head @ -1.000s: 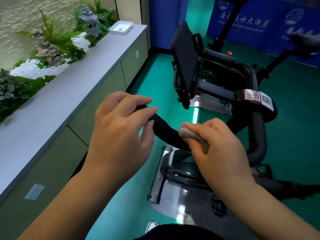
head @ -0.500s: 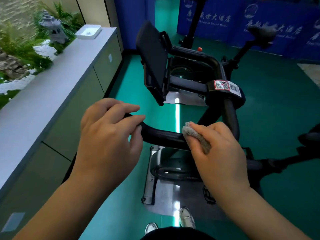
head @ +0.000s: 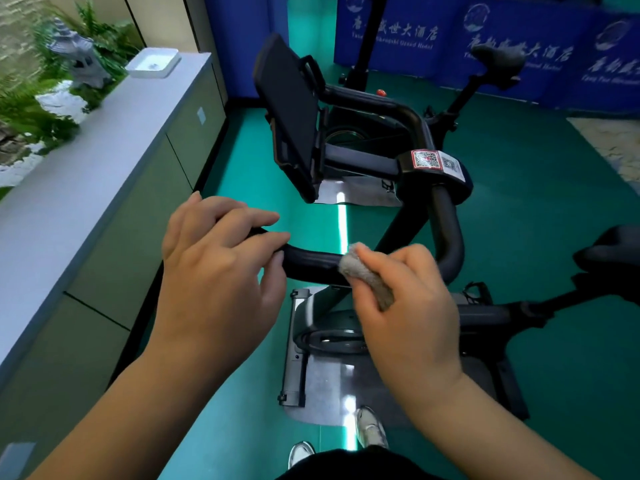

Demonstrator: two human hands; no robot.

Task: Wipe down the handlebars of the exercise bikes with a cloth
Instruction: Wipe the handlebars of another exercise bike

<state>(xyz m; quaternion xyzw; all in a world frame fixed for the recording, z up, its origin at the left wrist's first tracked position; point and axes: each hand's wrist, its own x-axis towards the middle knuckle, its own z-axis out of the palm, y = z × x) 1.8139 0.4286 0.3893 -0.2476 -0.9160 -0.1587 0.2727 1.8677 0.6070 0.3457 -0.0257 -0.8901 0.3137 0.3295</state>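
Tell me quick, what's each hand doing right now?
Left hand: curled round the end of the handlebar, gripping it.
Right hand: pinching the cloth against the handlebar.

Both hands point(head: 221, 271) point(head: 412, 306) curled, forearms extended forward.

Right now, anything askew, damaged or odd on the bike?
Nothing stands out. Left hand grips the handlebar end, right hand presses the grey cloth on the bar; QR sticker sits flat.
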